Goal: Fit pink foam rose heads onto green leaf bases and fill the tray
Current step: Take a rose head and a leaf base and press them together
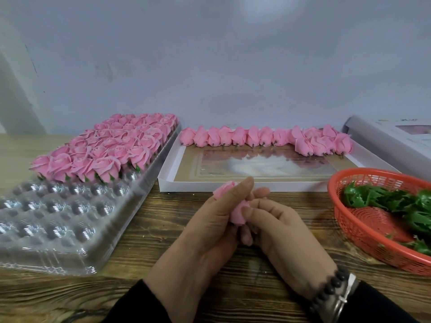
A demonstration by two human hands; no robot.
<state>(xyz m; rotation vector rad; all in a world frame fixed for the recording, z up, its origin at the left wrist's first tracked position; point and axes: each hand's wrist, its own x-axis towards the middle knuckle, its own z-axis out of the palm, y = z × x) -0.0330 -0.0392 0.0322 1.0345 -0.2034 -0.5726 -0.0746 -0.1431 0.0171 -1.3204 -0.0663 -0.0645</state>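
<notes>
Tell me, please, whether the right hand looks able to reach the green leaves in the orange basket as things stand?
Probably yes: the leaves lie uncovered in the open basket just right of the right hand, nothing between them. That hand is busy on the rose, though.

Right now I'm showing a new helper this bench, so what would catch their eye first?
Probably the block of pink roses filling the far half of the clear plastic tray at left. Next, the two hands, left hand and right hand, holding one rose head at centre. Then the orange basket of green leaf bases at right.
</notes>
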